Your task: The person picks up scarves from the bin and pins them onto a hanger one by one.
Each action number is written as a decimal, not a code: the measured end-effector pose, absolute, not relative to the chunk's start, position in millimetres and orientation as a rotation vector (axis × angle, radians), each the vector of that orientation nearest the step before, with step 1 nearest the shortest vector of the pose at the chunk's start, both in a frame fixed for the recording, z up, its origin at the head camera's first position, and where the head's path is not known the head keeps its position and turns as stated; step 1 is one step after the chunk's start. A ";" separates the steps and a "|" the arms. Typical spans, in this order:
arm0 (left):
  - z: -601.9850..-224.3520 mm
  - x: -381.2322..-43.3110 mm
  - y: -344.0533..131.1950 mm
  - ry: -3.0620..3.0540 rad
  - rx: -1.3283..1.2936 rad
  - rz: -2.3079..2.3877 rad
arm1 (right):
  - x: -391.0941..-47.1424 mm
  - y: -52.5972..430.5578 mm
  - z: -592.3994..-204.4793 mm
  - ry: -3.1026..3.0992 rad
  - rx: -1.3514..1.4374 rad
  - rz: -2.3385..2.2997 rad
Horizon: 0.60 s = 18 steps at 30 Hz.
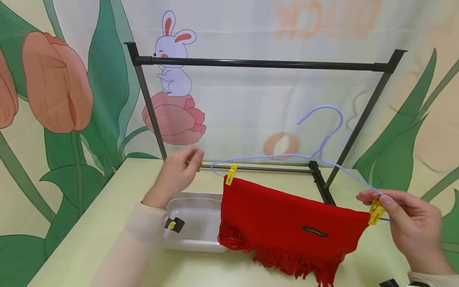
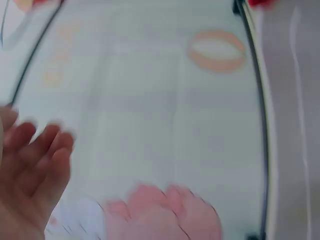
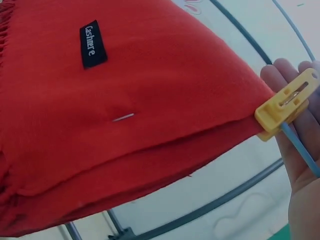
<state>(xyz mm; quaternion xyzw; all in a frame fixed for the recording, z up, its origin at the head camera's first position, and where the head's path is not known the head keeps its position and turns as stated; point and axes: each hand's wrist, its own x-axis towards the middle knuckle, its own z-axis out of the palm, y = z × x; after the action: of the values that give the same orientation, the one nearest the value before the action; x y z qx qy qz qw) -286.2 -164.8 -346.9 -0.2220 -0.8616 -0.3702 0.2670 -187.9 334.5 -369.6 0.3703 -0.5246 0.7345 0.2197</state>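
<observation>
A red fringed scarf (image 1: 294,223) with a black "Cashmere" label (image 3: 93,44) hangs folded from a blue clothes hanger (image 1: 265,157). Yellow clothespins fasten it: a left clothespin (image 1: 231,174) and a right clothespin (image 3: 287,105). My right hand (image 1: 412,223) pinches the hanger's right end between thumb and fingers, beside the right clothespin. The hanger tilts down toward that hand, its hook pointing up. My left hand (image 1: 179,171) is in the air just left of the hanger's other end, fingers loosely bent and holding nothing; the left wrist view shows its fingers (image 2: 42,150) blurred.
A black rack (image 1: 265,63) stands at the back of the pale table (image 1: 86,247), its bar above the hanger. Behind the scarf's left side sits a white basin (image 1: 197,243). A cloth printed with tulips and a rabbit (image 1: 175,79) hangs behind.
</observation>
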 end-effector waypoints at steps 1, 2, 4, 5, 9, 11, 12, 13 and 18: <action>-348.2 -291.3 -171.2 -2.318 -0.494 -1.009 | -185.0 337.0 -368.0 -1.445 1.001 2.030; -350.9 -297.6 -178.5 -2.290 -0.395 -1.024 | -181.0 339.7 -366.1 -1.473 0.951 2.007; -356.5 -309.7 -193.0 -2.205 -0.208 -1.060 | -174.6 345.9 -363.3 -1.512 0.885 1.972; -358.9 -315.7 -200.2 -2.161 -0.126 -1.089 | -171.9 349.4 -362.3 -1.525 0.870 1.961; -364.4 -337.8 -224.5 -2.113 0.073 -1.195 | -160.8 360.2 -359.6 -1.598 0.714 1.870; -365.4 -347.4 -233.1 -2.198 0.105 -1.213 | -154.6 364.0 -359.6 -1.670 0.569 1.768; -365.8 -351.7 -236.3 -2.252 0.101 -1.208 | -151.8 365.4 -360.4 -1.691 0.499 1.729; -366.3 -355.6 -239.0 -2.306 0.091 -1.199 | -149.1 366.7 -360.8 -1.746 0.427 1.647; -372.1 -369.4 -248.3 -2.439 0.040 -1.152 | -138.9 369.9 -366.5 -1.842 0.289 1.488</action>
<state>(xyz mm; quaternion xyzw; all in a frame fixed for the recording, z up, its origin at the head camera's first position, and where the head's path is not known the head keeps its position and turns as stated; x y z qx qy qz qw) -369.4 -248.3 -372.1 0.0145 -0.8819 -0.4164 0.2203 -138.9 369.9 -366.5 0.1125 -0.7176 0.5797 0.3691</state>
